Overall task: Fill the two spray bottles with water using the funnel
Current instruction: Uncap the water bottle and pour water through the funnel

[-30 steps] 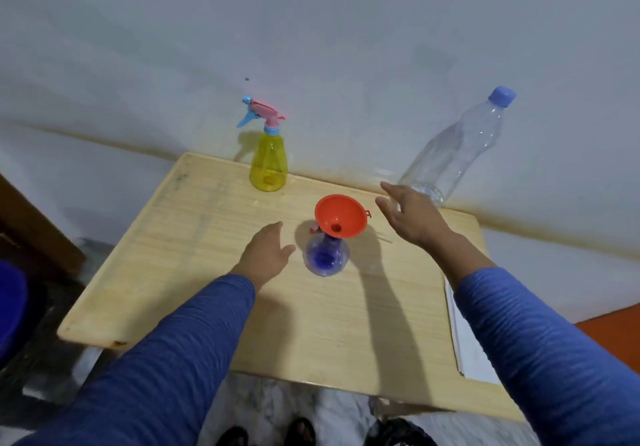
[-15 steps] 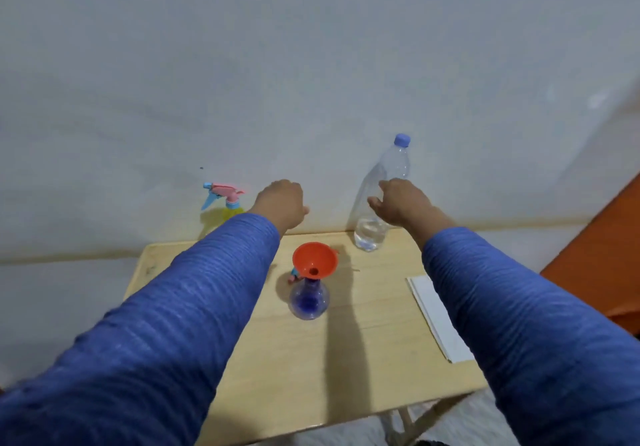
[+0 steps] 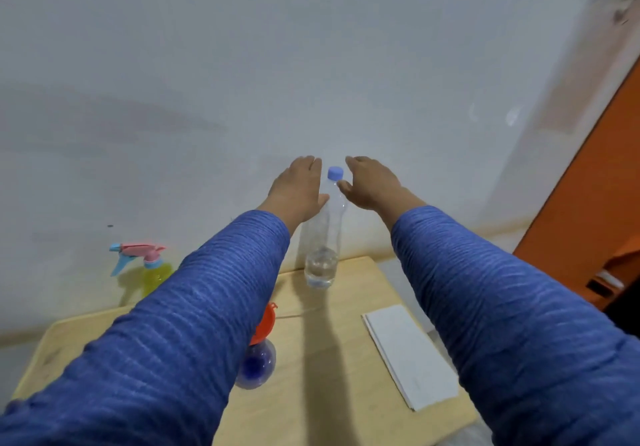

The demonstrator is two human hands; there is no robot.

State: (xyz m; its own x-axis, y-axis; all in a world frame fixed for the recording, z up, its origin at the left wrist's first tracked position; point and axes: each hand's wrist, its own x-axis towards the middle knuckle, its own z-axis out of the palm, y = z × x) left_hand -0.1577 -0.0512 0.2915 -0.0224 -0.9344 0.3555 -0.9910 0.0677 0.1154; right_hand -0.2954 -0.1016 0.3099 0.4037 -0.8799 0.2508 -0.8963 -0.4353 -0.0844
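Note:
A tall clear water bottle (image 3: 323,238) with a blue cap stands at the back of the wooden table (image 3: 322,359), a little water in its bottom. My left hand (image 3: 298,189) and my right hand (image 3: 370,182) flank its neck, fingers spread, the thumbs close to or touching the plastic. An orange funnel (image 3: 265,324) sits in the mouth of the blue spray bottle (image 3: 258,364), both partly hidden behind my left sleeve. The yellow spray bottle (image 3: 157,272) with a pink and blue trigger head stands at the back left.
A white folded paper (image 3: 408,352) lies near the table's right edge. A pale wall rises right behind the table. An orange door or panel (image 3: 595,210) stands at the right.
Both hands rose and came together around the top of the water bottle. The left hand crossed from above the yellow sprayer to the bottle. The camera tilted up and right.

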